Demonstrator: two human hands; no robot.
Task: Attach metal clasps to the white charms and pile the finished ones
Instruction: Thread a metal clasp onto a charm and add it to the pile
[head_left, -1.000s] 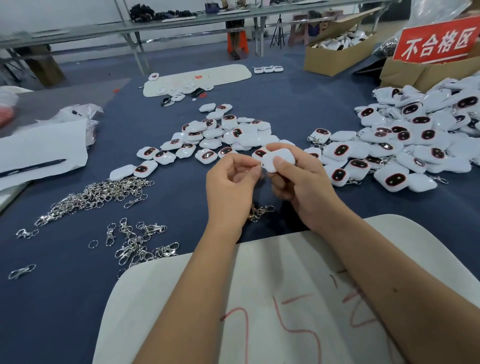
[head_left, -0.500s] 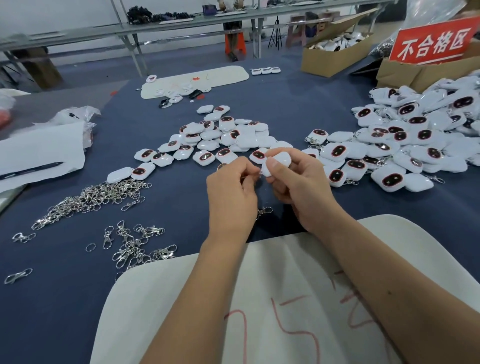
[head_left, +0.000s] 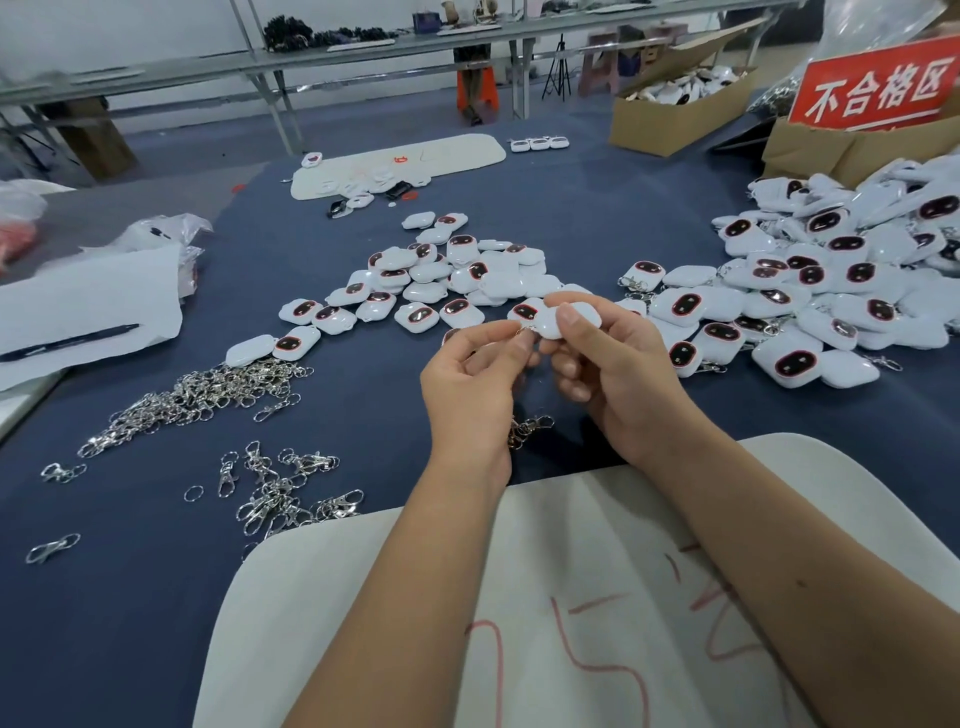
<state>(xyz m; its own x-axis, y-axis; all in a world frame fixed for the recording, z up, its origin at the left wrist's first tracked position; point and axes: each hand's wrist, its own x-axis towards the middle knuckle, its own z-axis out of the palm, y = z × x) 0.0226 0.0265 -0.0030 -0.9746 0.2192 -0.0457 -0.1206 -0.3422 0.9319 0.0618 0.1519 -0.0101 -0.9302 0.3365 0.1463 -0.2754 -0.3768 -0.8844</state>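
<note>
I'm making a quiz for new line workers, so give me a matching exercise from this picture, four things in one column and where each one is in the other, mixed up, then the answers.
Things:
1. white charm being worked on
2. heap of loose metal clasps
3. big pile of charms with clasps
4. black pen

Places:
A. on the white sheet at the far left
B. on the blue cloth, left of the hands
C. between the fingers of the right hand, with the left hand at its edge
D. on the cloth at the right, below the red sign

Pairs: 1-C, 2-B, 3-D, 4-A
</note>
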